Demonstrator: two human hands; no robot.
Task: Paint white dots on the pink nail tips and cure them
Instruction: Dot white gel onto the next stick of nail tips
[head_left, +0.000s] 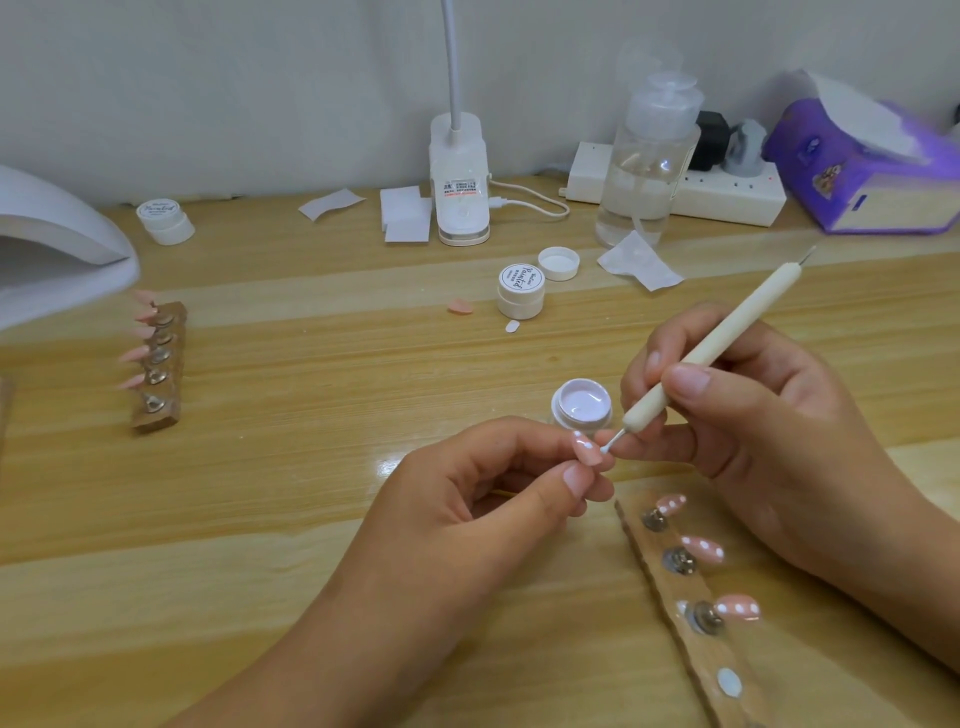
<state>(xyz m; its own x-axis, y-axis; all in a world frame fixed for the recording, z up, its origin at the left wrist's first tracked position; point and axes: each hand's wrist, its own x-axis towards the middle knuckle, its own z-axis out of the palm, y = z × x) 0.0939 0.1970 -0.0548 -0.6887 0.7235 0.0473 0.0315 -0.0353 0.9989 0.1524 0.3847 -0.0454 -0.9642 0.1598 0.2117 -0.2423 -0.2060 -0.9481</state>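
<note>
Pinching nail tip (744, 451) in L hand (467, 499), dotting w/ tool (711, 348) gripped in R hand (769, 415); 3 dotted tips (702, 550) done, far-strip tips (136, 353) + cure left

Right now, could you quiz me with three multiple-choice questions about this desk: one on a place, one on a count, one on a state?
1. Where is the open gel jar?
A) just beyond the two hands
B) at the far left edge
C) against the back wall

2. How many dotted nail tips sit on the strip near the right hand?
A) one
B) three
C) five

3. The left hand is:
A) spread flat, holding nothing
B) pinching a pink nail tip
C) curled into an empty fist

Answers:
1 A, the jar stands right behind both hands.
2 B, three dotted tips lie beside the strip's studs.
3 B, it pinches the tip while the dotting tool touches it.
</note>
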